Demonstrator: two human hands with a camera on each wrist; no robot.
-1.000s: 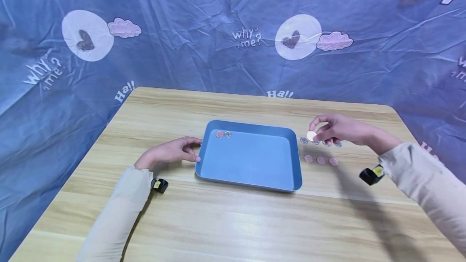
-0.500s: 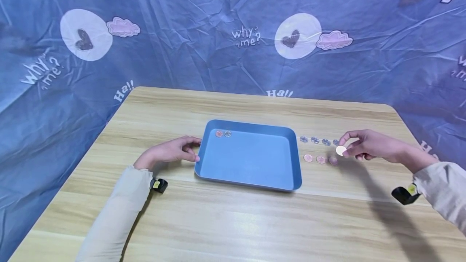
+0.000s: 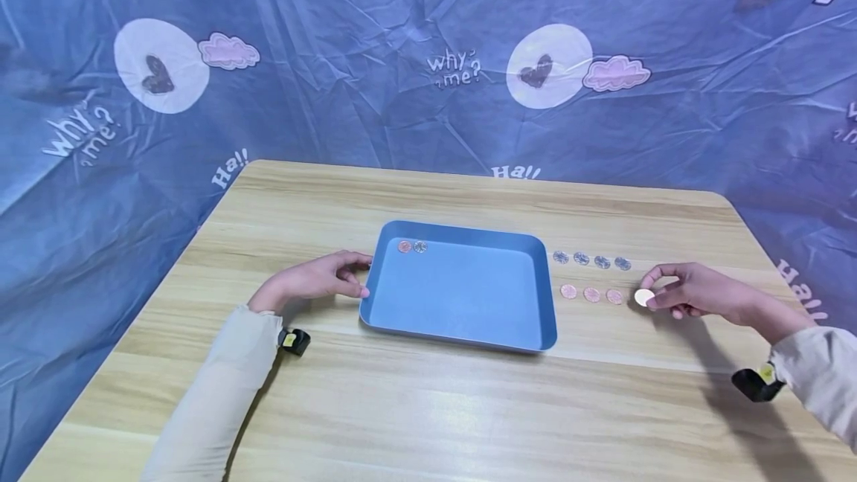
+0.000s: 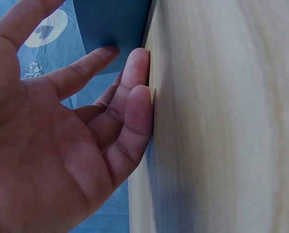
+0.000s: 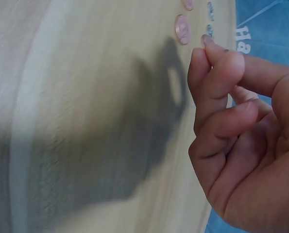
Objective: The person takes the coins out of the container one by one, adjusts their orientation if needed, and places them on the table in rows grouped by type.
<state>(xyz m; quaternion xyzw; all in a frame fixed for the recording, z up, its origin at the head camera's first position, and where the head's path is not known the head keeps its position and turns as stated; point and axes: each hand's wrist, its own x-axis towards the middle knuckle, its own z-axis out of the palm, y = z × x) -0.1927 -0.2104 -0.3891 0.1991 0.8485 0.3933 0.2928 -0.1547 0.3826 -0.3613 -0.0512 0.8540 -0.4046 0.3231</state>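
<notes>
At the right of the table, my right hand (image 3: 710, 294) pinches a bright, pale round coin (image 3: 644, 297) between thumb and fingertips. It is held at the right end of a row of copper-pink coins (image 3: 592, 294). Behind that row lies another of silver coins (image 3: 581, 259). A shallow blue tray (image 3: 462, 342) stands left of both rows, with one copper-pink coin (image 3: 405, 247) and one silver coin (image 3: 420, 247) side by side in its back left corner. Against the tray's left wall, the thumb and a finger of my left hand (image 3: 311, 278) touch it, fingers relaxed.
Everything stands on a wood-grain table (image 3: 402, 422). A blue printed cloth (image 3: 375, 95) hangs behind the table's back edge. Each wrist wears a small black camera, the left one (image 3: 294, 341) close to the table. The right arm's shadow falls across the front right.
My right hand has moved right and towards the front with the pale coin, from above the silver row to the copper-pink row's right end. My left hand and the tray have stayed put.
</notes>
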